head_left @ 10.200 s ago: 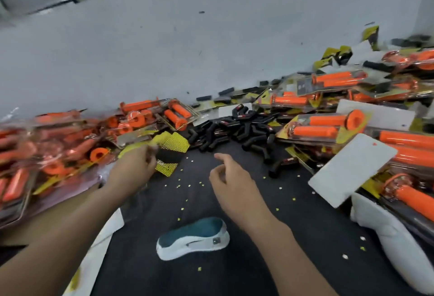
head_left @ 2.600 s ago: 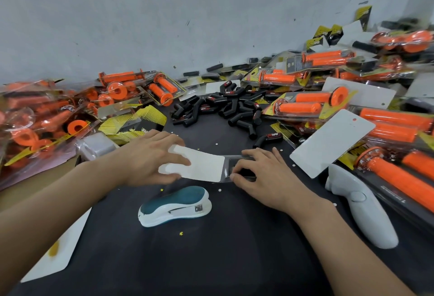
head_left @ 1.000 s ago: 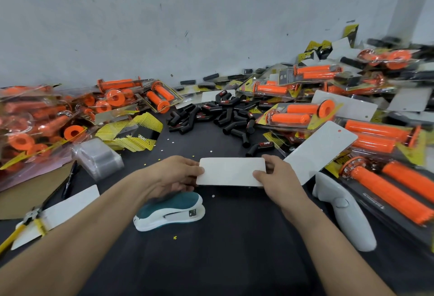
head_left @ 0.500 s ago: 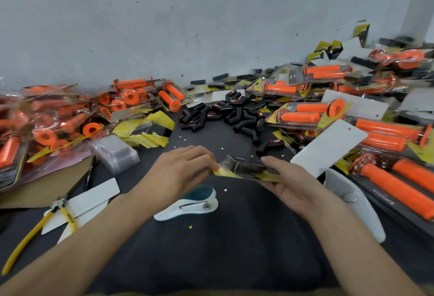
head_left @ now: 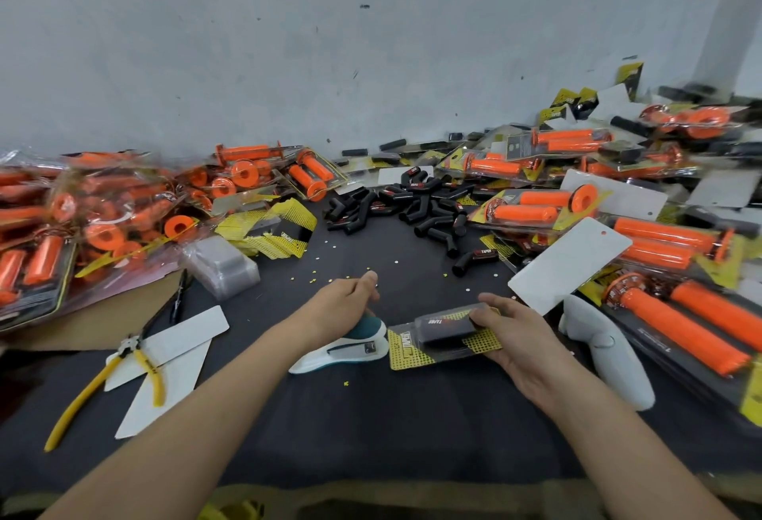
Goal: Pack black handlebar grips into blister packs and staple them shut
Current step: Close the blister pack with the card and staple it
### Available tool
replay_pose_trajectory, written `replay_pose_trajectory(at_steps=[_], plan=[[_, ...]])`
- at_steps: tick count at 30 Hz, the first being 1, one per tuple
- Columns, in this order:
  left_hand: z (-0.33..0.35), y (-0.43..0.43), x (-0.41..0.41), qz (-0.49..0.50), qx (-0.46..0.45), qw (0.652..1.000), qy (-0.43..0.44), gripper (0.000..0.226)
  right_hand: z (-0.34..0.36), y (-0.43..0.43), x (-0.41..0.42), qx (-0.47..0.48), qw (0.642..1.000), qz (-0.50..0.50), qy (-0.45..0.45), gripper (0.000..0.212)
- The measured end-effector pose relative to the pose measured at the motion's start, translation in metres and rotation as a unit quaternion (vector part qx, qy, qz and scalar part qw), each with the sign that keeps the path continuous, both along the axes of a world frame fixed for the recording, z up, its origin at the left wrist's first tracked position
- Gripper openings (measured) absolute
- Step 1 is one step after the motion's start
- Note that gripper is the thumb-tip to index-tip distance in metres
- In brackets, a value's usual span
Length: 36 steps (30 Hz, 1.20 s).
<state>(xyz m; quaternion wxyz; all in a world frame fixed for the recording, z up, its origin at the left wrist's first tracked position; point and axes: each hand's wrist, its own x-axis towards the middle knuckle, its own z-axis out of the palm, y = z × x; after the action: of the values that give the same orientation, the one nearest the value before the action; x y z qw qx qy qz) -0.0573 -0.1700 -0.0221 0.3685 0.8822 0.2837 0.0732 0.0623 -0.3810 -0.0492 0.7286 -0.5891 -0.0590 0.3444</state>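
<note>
- A blister pack [head_left: 443, 344] with one black handlebar grip [head_left: 443, 326] inside is being held low over the dark surface [head_left: 371, 437]. Its yellow printed card is facing up, and its left end is sitting just beside the nose of a teal-and-white stapler [head_left: 342, 350].
- The right hand [head_left: 521, 340] is pinching the pack's right end, thumb on top of the clear bubble and fingers underneath. Its grip is clamped on the pack.
- The left hand [head_left: 340, 305] is hovering over the back of the stapler, thumb raised and fingers loose. Its grip is apart, closing on nothing, and whether the palm is touching the stapler cannot be told.
- By the look of it, this pack is filled and folded shut and is now being lined up for stapling. No staple is showing along its edge, though the view is too coarse to be sure.
- Plenty of work appears to be waiting. A heap of loose black grips [head_left: 412, 210] is lying farther back near the wall. A stack of clear blister shells [head_left: 222, 268] and a fan of yellow cards [head_left: 268, 231] are sitting to the left.
- Packs of orange grips are piling up on both flanks, left [head_left: 103, 222] and right [head_left: 680, 313].
- A white backing card [head_left: 569, 268] is leaning near the right hand. Yellow-handled pliers [head_left: 123, 371] are lying across blank white cards [head_left: 177, 358] at the left.
</note>
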Motion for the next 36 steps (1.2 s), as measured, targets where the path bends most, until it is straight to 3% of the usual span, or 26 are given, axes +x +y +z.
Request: replay_pose_trajectory(at_steps=[5,12,20,26,36], plan=[[-0.003,0.004,0.013,0.003,0.002,0.999,0.040,0.058,0.003,0.000,0.002,0.017,1.000,0.007,0.022,0.023],[-0.011,0.010,0.018,0.017,-0.006,0.999,0.040,0.061,-0.006,0.016,-0.015,0.019,0.999,0.032,-0.005,0.025],[-0.018,0.006,0.021,-0.001,0.034,0.997,0.068,0.053,-0.005,0.029,-0.022,0.005,1.000,0.022,-0.005,0.020],[-0.020,-0.004,0.021,-0.017,0.131,0.985,0.115,0.045,-0.007,0.030,-0.025,-0.012,0.999,0.019,-0.031,0.023],[-0.014,-0.006,0.022,-0.030,0.107,0.981,0.156,0.038,-0.012,0.034,-0.024,-0.046,0.996,0.002,-0.073,0.028]])
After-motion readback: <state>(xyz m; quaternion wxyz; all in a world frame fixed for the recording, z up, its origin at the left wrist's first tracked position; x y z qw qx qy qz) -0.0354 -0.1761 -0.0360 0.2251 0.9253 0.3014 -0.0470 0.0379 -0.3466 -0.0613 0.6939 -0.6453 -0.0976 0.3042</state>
